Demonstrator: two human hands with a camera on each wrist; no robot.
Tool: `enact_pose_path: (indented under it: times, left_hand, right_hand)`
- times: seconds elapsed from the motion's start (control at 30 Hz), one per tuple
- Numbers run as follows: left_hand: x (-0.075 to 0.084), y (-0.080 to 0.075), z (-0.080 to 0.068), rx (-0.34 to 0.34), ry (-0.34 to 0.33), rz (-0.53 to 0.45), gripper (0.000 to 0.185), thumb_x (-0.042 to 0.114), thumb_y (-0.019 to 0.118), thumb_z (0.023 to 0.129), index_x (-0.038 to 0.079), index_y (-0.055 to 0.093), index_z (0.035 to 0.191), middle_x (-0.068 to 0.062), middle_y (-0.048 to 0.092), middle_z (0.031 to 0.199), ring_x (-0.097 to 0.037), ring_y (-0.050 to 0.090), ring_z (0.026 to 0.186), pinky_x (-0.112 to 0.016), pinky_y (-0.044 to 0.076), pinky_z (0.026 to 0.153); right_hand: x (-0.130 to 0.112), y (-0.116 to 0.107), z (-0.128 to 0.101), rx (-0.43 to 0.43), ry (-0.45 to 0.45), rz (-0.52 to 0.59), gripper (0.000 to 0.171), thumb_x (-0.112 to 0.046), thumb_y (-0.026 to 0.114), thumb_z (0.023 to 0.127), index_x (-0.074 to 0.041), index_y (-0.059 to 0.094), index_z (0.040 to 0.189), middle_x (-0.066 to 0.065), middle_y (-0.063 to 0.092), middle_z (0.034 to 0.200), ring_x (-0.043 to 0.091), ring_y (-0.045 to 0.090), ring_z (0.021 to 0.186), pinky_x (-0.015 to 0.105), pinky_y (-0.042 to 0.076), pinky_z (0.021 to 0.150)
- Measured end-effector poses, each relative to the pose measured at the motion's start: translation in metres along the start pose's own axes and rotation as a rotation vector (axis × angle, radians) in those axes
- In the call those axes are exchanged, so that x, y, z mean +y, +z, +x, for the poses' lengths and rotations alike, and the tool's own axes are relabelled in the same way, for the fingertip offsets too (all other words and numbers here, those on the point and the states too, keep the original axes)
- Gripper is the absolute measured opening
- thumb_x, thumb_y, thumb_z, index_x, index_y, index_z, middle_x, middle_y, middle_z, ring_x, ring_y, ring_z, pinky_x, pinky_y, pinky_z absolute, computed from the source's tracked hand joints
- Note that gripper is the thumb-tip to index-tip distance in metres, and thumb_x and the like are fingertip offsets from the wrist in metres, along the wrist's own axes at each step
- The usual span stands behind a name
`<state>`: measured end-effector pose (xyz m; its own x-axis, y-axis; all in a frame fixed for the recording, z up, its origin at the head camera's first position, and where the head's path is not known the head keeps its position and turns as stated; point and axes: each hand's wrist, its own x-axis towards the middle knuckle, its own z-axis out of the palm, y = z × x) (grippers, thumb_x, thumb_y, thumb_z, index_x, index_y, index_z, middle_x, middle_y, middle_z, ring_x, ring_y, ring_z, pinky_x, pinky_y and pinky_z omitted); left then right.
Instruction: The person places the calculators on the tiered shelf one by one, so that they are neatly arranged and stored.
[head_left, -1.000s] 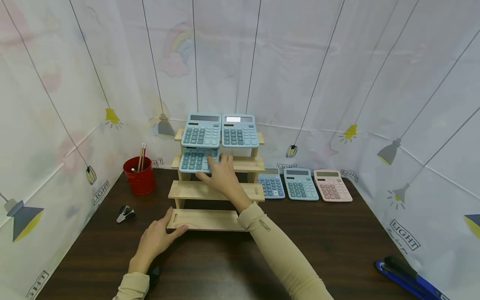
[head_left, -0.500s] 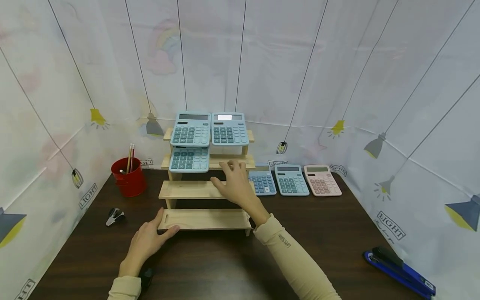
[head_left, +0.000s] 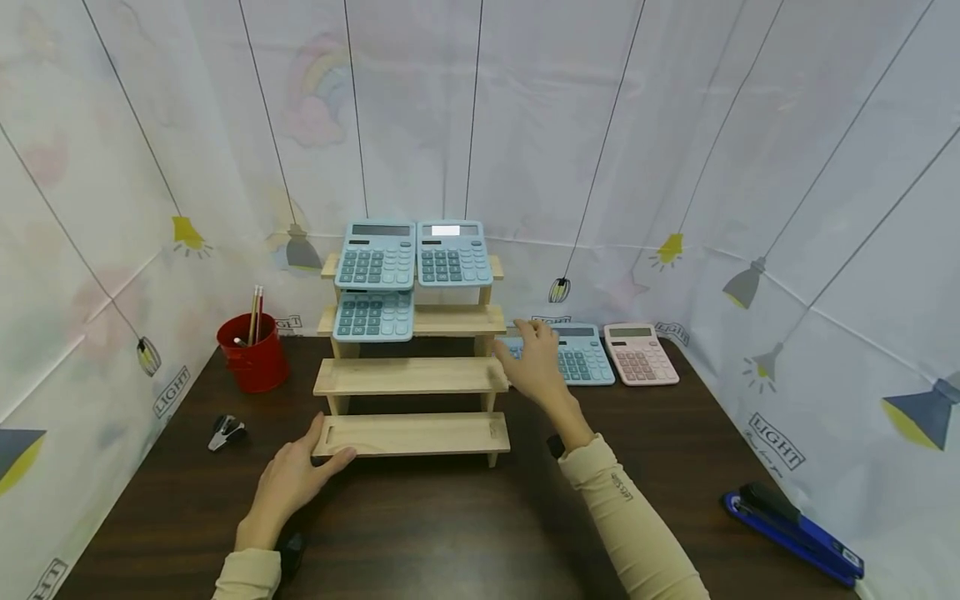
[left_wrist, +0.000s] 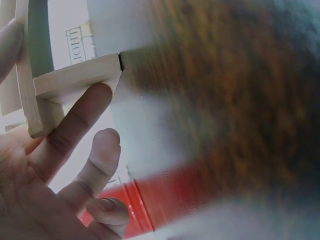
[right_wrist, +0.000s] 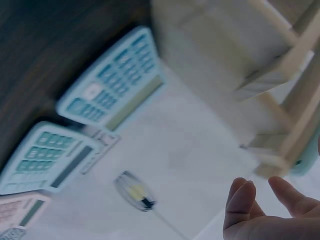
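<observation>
A tiered wooden display stand (head_left: 412,377) holds two light-blue calculators side by side on its top tier, a left one (head_left: 375,254) and a right one (head_left: 453,254). Another light-blue calculator (head_left: 373,317) rests on the second tier, at its left. My left hand (head_left: 285,483) holds the left end of the lowest tier, thumb at the front edge and a finger against the leg (left_wrist: 80,75). With nothing in its fingers, my right hand (head_left: 536,371) is over the blue calculator (right_wrist: 115,82) right of the stand, hiding most of it in the head view.
A light-blue calculator (head_left: 583,358) and a pink calculator (head_left: 641,354) lean at the back right. On the left are a red bucket (head_left: 255,367) with pencils and a staple remover (head_left: 227,432). A blue stapler (head_left: 795,533) lies at the right edge of the table (head_left: 450,533).
My right hand has let go of the second-tier calculator and moved right, away from the stand to the calculators beside it. The left hand stays at the lowest tier. The head view has shifted slightly.
</observation>
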<state>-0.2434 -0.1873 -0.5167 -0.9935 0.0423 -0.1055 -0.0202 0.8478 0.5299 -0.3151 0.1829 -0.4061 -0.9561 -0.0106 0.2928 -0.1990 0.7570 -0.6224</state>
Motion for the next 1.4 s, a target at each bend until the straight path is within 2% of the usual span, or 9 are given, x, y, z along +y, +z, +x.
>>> enact_pose_path:
  times: [0.33,0.5,0.67,0.9,1.17,1.4]
  left_hand:
    - [-0.001,0.001,0.001,0.015,0.010,0.002,0.116,0.087,0.045,0.082,0.006,0.019,0.161,-0.029,0.040,0.155,-0.052,0.048,0.135,-0.066,0.046,0.100]
    - [-0.001,0.000,0.002,0.018,0.010,0.003,0.116,0.087,0.045,0.082,0.007,0.019,0.161,-0.029,0.040,0.156,-0.052,0.048,0.136,-0.066,0.045,0.100]
    - [-0.001,0.000,0.001,0.006,0.002,-0.003,0.114,0.085,0.047,0.083,0.007,0.019,0.161,-0.029,0.038,0.157,-0.052,0.046,0.137,-0.068,0.043,0.102]
    - [0.000,0.001,0.000,0.003,-0.011,-0.008,0.114,0.085,0.048,0.083,0.007,0.019,0.161,-0.029,0.037,0.157,-0.052,0.045,0.138,-0.068,0.042,0.104]
    - [-0.001,0.001,0.001,0.018,-0.004,-0.015,0.113,0.085,0.047,0.084,0.008,0.019,0.161,-0.027,0.037,0.157,-0.051,0.045,0.139,-0.067,0.042,0.105]
    - [-0.001,0.000,-0.001,0.048,0.028,-0.028,0.109,0.081,0.049,0.086,0.007,0.020,0.161,-0.027,0.041,0.156,-0.050,0.048,0.137,-0.065,0.045,0.102]
  right_hand:
    - [0.053,0.002,0.013,-0.046,0.123,-0.044,0.065,-0.043,0.047,0.103,-0.003,0.038,0.153,0.031,0.033,0.150,0.049,0.032,0.134,0.066,0.036,0.105]
    - [0.079,0.009,0.019,-0.090,0.151,-0.153,0.073,-0.049,0.048,0.102,0.001,0.036,0.153,0.036,0.034,0.149,0.053,0.033,0.132,0.068,0.033,0.106]
    - [0.096,0.020,0.026,-0.161,0.178,-0.280,0.081,-0.055,0.051,0.098,0.004,0.037,0.152,0.038,0.036,0.151,0.059,0.030,0.141,0.071,0.026,0.115]
    - [0.104,0.033,0.037,-0.228,0.223,-0.353,0.090,-0.064,0.050,0.095,0.004,0.036,0.153,0.038,0.035,0.153,0.059,0.027,0.145,0.070,0.019,0.120]
    - [0.104,0.042,0.048,-0.306,0.262,-0.394,0.096,-0.063,0.047,0.096,0.014,0.029,0.151,0.040,0.034,0.153,0.057,0.024,0.147,0.067,0.015,0.122]
    - [0.104,0.052,0.052,-0.337,0.336,-0.381,0.099,-0.066,0.049,0.094,0.011,0.028,0.152,0.040,0.028,0.155,0.060,0.017,0.147,0.068,0.023,0.119]
